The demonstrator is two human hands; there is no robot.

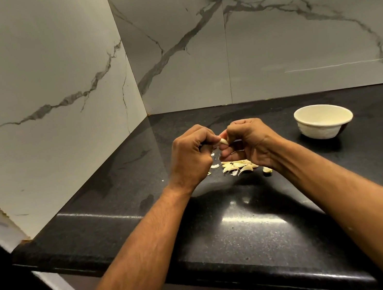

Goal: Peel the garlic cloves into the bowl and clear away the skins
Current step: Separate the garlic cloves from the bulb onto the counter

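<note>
Currently both hands are curled tight on one garlic clove [223, 141] above the counter [250, 224]: left hand [191, 156] pinches one end, right hand [246, 144] the other. Skins [236, 166] lie directly below; bowl [324, 120] sits well apart to the right. Rec.: strip w/ thumbnail from the tip, keep the clove over the pile.

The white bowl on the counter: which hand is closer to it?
The right hand is nearer the white bowl, which sits apart on its right. The left hand is farther, beyond the garlic clove both hands pinch.
</note>
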